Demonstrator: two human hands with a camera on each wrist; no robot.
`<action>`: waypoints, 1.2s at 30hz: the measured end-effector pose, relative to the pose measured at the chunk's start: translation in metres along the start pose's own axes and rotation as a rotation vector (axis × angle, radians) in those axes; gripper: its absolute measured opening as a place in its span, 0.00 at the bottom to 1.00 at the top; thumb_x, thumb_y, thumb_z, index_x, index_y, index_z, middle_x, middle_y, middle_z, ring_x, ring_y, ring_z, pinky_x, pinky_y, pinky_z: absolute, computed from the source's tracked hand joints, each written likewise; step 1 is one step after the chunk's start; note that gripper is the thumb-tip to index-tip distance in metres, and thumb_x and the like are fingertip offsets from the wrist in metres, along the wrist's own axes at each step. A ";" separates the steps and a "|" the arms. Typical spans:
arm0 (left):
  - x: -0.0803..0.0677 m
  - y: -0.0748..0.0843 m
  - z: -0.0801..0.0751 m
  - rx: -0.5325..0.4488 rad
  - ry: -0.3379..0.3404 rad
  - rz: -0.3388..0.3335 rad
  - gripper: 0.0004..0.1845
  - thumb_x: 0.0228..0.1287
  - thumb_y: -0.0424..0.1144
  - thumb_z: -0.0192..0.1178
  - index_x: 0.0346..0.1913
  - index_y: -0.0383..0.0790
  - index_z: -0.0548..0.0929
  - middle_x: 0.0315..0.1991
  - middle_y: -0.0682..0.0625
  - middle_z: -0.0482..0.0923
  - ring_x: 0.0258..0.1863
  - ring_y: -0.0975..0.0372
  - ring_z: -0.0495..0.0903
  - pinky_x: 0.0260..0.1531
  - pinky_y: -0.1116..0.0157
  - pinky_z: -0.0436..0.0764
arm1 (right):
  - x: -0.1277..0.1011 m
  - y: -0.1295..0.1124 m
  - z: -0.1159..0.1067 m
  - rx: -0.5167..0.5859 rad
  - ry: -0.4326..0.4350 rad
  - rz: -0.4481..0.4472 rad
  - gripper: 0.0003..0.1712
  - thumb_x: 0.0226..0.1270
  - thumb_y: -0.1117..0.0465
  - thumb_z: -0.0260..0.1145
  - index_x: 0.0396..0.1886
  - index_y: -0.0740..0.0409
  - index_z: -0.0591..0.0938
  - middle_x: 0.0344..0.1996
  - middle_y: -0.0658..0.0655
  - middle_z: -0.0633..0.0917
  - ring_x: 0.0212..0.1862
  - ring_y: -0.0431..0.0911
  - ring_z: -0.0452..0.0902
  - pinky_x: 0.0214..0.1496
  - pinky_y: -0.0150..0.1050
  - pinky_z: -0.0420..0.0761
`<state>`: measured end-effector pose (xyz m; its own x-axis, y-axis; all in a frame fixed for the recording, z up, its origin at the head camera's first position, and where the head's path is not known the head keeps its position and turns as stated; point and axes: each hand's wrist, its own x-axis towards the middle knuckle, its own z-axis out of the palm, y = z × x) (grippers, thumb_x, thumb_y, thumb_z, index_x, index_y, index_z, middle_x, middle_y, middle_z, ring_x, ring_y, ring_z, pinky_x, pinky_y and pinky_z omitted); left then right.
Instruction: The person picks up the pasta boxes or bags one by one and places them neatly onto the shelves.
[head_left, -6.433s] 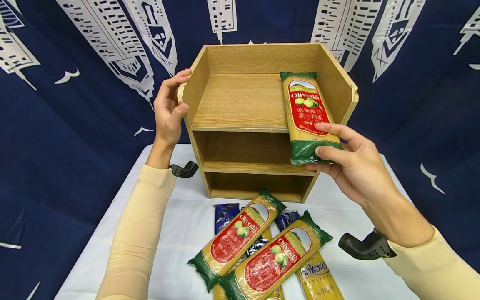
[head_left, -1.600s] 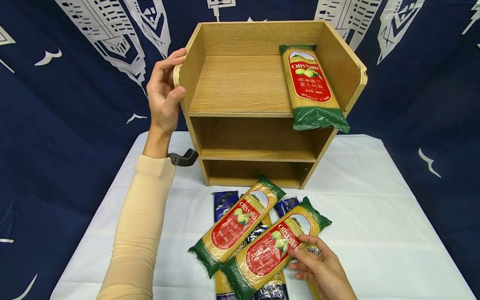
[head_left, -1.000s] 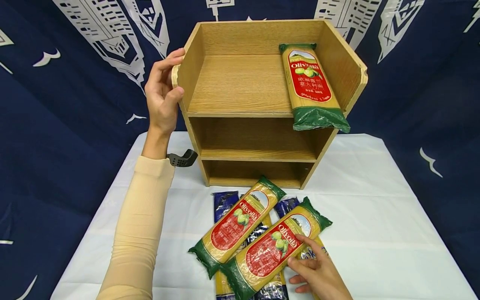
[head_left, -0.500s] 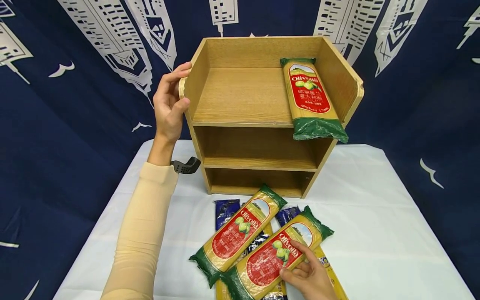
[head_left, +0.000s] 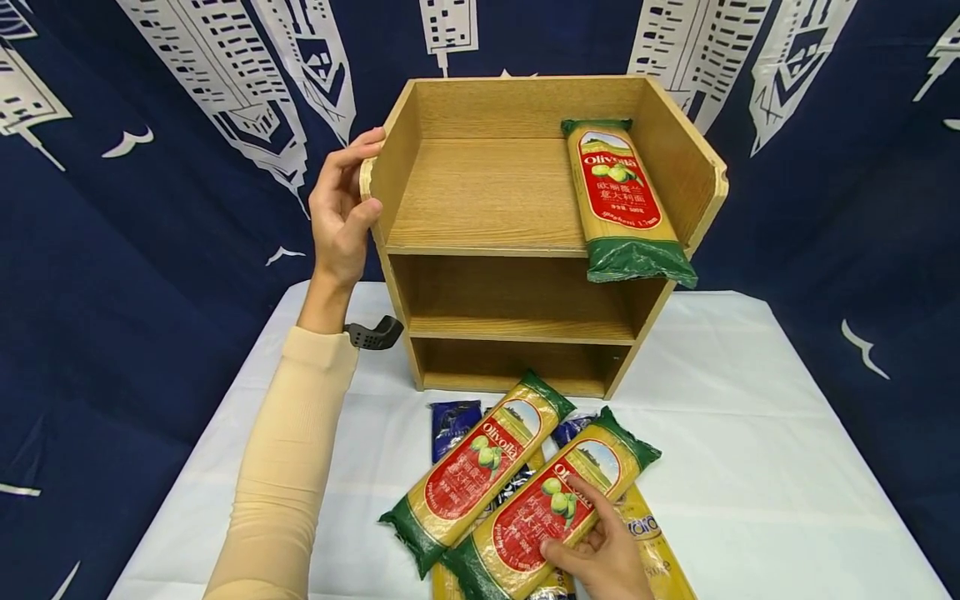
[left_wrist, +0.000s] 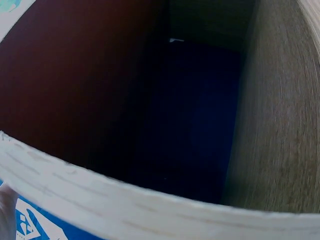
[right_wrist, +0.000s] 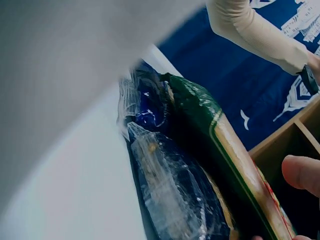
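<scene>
My left hand (head_left: 341, 212) grips the left side panel of a small wooden shelf unit (head_left: 495, 196), fingers behind its front edge and thumb in front. At the lower right of the pile, my right hand (head_left: 603, 550) holds an Olivoilà spaghetti packet (head_left: 525, 533) with green ends and a red label. Its thumb and index finger lie across the label, the other fingers curled at the packet's near side. A second such packet (head_left: 450, 492) lies slanted beside it. In the right wrist view, the held packet (right_wrist: 240, 160) is tilted, with my thumb above it.
A third spaghetti packet (head_left: 618, 183) lies on the top shelf against the right wall, its green end overhanging the front edge. Under the pile are yellow-and-blue pasta packets (head_left: 652, 542) on the white tablecloth (head_left: 765, 467). A dark blue printed curtain (head_left: 150, 275) hangs behind.
My right hand has let go of the packet on the top shelf, come down to the pile and taken hold of the lower right packet, whose position has shifted slightly. My left hand stays on the shelf.
</scene>
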<state>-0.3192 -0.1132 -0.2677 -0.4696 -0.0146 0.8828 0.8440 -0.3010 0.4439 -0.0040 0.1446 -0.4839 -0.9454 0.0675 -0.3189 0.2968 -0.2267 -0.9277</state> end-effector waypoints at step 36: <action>0.000 0.001 -0.002 0.034 -0.019 0.002 0.34 0.49 0.48 0.65 0.54 0.25 0.79 0.63 0.34 0.76 0.65 0.47 0.73 0.66 0.53 0.70 | 0.010 0.003 0.015 -0.024 0.160 -0.003 0.52 0.49 0.84 0.71 0.74 0.61 0.62 0.60 0.76 0.74 0.50 0.61 0.83 0.46 0.52 0.86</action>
<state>-0.3189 -0.1158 -0.2677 -0.4632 0.0030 0.8863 0.8533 -0.2687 0.4469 -0.0142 0.1303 -0.4872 -0.9132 0.2229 -0.3411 0.2987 -0.2034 -0.9324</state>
